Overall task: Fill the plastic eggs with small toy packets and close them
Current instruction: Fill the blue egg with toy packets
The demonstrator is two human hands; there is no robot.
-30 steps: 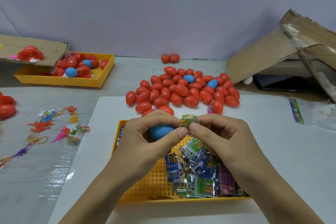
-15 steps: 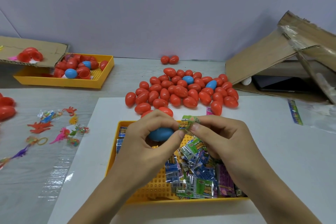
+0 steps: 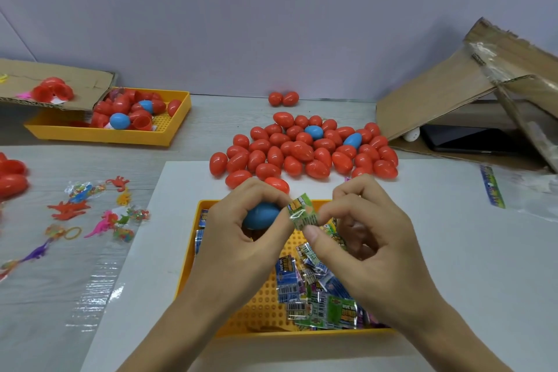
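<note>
Pale wall and a grey tabletop frame the scene, where a person works above a yellow tray [image 3: 208,254] of small toy packets [image 3: 314,296], with a heap of closed red eggs [image 3: 302,154] just beyond the tray. Over its far edge the left hand [image 3: 241,238] curls round a blue egg [image 3: 261,216], long axis roughly level. Just to the egg's right, thumb and forefinger of the right hand [image 3: 371,244] pinch a folded green packet [image 3: 303,214], the left fingertips touching it; the egg's opening is hidden, so the packet's way in cannot be judged.
</note>
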